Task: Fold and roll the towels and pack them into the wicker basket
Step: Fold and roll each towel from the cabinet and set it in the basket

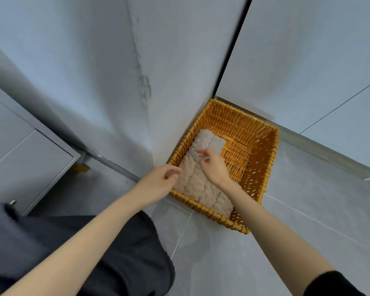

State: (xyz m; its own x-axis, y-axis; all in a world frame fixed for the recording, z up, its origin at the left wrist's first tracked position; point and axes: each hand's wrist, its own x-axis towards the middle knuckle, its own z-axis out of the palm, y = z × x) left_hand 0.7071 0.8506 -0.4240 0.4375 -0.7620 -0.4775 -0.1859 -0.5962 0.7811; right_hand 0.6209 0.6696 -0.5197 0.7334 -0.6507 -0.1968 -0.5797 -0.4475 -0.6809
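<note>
left fingers (173, 173) loosely curled, holding nothing, at basket's left rim | right fingers (203, 155) slack, apart, just over towels, contact unclear in blur | towels (198, 185) rolled, packed along left side of basket (272, 150) | basket on floor (308, 210), against wall (169, 82) corner

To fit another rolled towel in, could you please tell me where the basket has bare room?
The right half of the wicker basket is free: bare bottom between the rolled towels and the right wall. The left half is crowded with towels, under the left hand and right hand.
</note>
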